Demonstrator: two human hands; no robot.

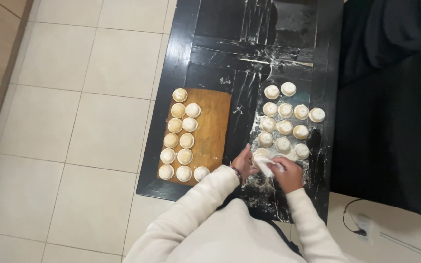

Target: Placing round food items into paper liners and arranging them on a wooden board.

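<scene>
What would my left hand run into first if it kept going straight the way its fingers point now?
Probably the dough round at the near end of the floured cluster, just beyond the left hand, which points up-right across the black table. Depth is hard to judge from above.

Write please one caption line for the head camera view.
Both hands, left hand and right hand, shape a dough piece on a floured black table, beside a wooden board.

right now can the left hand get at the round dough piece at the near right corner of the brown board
Probably yes. The left hand sits just right of the brown wooden board, and the round pale dough piece at its near right corner lies close beside it with only bare black table between. The hand is busy with another dough piece, though.
</scene>
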